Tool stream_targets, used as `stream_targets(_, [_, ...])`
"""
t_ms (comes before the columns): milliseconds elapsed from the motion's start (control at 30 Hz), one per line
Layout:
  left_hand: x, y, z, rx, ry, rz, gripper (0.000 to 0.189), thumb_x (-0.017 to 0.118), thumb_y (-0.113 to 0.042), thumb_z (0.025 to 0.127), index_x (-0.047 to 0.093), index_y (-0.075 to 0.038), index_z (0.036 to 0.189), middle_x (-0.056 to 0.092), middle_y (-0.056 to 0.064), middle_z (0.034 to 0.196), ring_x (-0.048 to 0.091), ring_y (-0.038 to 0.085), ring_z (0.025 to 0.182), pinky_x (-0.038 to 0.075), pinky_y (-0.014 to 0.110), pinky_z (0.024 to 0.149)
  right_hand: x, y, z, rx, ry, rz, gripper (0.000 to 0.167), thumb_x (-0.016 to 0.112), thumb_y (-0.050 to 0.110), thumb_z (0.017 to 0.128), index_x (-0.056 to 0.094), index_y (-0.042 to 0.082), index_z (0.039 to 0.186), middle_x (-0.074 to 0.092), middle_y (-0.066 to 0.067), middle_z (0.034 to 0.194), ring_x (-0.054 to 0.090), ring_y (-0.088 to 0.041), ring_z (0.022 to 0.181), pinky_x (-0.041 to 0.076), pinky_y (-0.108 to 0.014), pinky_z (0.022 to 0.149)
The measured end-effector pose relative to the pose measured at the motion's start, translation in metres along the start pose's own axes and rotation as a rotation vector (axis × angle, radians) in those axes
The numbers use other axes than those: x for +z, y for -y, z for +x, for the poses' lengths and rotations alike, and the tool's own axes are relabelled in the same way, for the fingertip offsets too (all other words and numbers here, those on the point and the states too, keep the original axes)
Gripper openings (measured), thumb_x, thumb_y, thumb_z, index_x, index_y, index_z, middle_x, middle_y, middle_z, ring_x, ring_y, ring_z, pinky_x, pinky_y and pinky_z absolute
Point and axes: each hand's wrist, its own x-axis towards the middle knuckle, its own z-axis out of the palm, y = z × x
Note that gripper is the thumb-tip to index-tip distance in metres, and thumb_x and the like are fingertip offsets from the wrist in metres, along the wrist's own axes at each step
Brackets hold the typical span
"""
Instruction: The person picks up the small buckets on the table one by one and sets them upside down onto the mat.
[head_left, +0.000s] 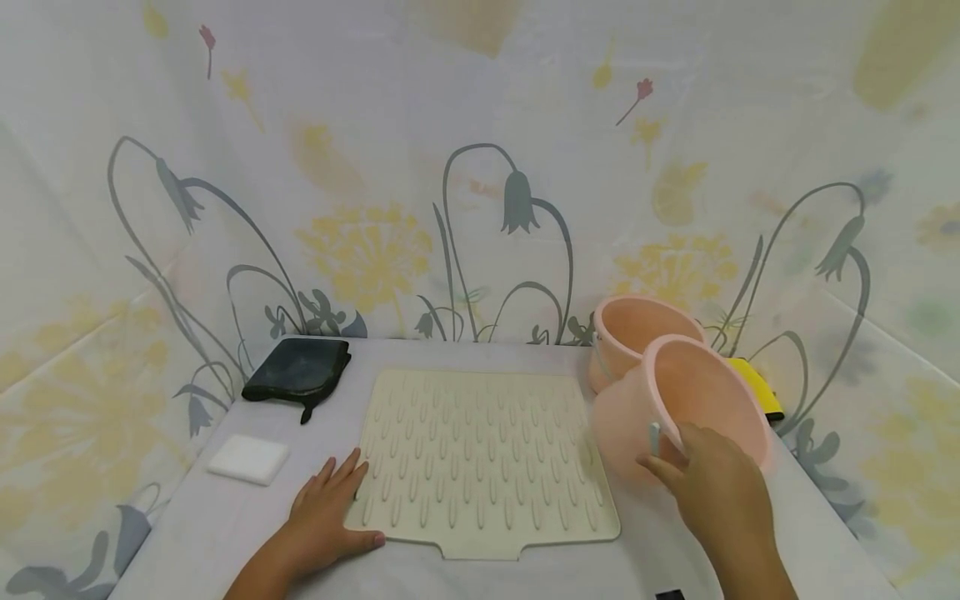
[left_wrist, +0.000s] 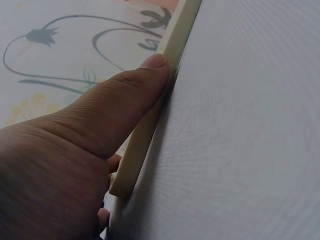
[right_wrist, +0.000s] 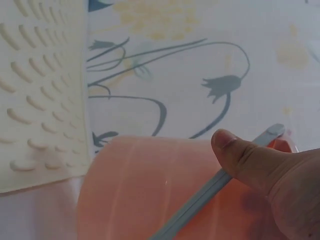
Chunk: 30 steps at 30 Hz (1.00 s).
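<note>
A cream ridged washboard-like mat (head_left: pixel 487 450) lies flat on the white-covered table. My left hand (head_left: pixel 322 512) rests at its near left corner, fingers spread, with the thumb along the front edge. In the left wrist view that thumb lies against the edge of the mat (left_wrist: pixel 145 145). To the right, my right hand (head_left: pixel 723 487) grips the rim of a pink bucket (head_left: pixel 626 421), which tilts with its mouth toward me. A grey handle (right_wrist: pixel 200 195) crosses the bucket's side beneath my right thumb in the right wrist view. The fingers inside the bucket are hidden.
A second pink bucket (head_left: pixel 607 358) stands behind the tilted one. A yellow and black item (head_left: pixel 757 387) shows past them. On the left lie a dark folded cloth-like item (head_left: pixel 296 371) and a white sponge block (head_left: pixel 247 459). A patterned curtain (head_left: pixel 480 167) hangs round the table.
</note>
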Motion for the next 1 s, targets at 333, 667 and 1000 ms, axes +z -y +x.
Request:
stream_targets(333, [0.000, 0.001, 0.000, -0.002, -0.001, -0.001, 0.120, 0.090, -0.062, 0.069, 0.040, -0.003, 0.160, 0.023, 0.020, 0.172, 0.011, 0.057, 0.156, 0.010, 0.076, 0.120, 0.009, 0.011, 0.003, 0.024, 0.029, 0.081, 0.043, 0.088, 0.043, 0.082, 0.055, 0.016, 0.080, 0.051, 0.002, 0.074, 0.046, -0.019, 0.070, 0.038, -0.035, 0.065])
stream_targets(667, [0.000, 0.000, 0.000, -0.004, 0.005, -0.005, 0.120, 0.090, -0.062, 0.069, 0.039, -0.003, 0.160, 0.022, 0.020, 0.173, 0.010, 0.057, 0.156, 0.010, 0.077, 0.119, 0.020, 0.019, 0.006, 0.036, 0.006, 0.169, 0.039, 0.089, 0.043, 0.082, 0.062, 0.014, 0.085, 0.059, 0.000, 0.083, 0.050, -0.019, 0.077, 0.043, -0.038, 0.069])
stream_targets(1000, [-0.001, -0.001, 0.000, 0.004, -0.001, -0.003, 0.119, 0.090, -0.061, 0.069, 0.040, -0.003, 0.160, 0.023, 0.021, 0.172, 0.011, 0.058, 0.155, 0.011, 0.077, 0.119, 0.030, 0.028, 0.008, 0.093, 0.031, 0.253, 0.048, 0.085, 0.053, 0.082, 0.069, 0.010, 0.096, 0.069, -0.003, 0.094, 0.060, -0.023, 0.088, 0.051, -0.045, 0.080])
